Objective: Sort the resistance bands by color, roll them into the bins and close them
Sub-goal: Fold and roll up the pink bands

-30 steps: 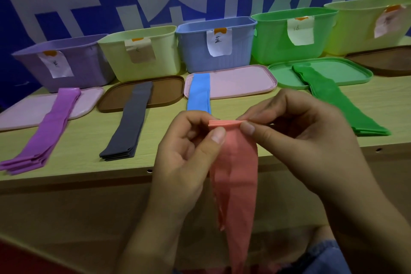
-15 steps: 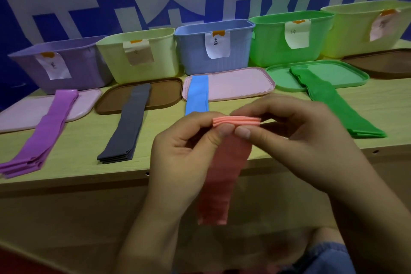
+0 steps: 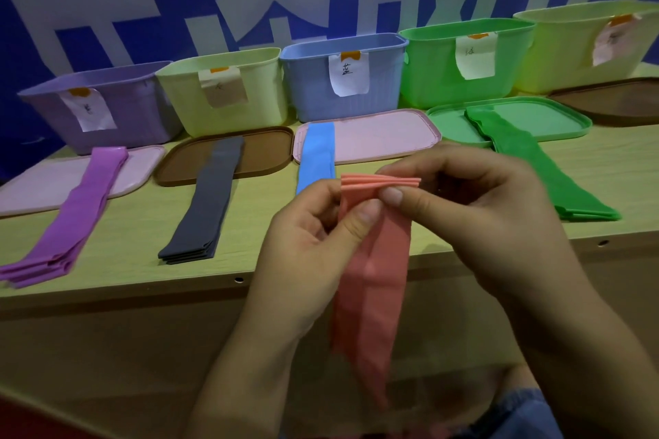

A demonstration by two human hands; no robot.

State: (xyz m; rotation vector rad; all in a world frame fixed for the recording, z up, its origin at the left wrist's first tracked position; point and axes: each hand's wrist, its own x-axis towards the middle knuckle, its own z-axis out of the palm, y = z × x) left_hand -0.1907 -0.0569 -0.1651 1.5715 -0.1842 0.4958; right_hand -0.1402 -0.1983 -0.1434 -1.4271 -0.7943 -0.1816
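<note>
Head view, nearest first: both hands are raised in front of the table edge. The left hand and right hand each pinch the folded top of the pink bands between thumb and fingers; the remainder hangs free below. Rolling appears barely begun. On the table, sorted stacks lie flat and unrolled: purple bands, grey bands, blue band partly hidden behind the hands, green bands. Lids lie beneath their far ends. Beyond, five labelled bins stand open (contents not visible). Sorting looks done; rolling, binning and closing remain.
</note>
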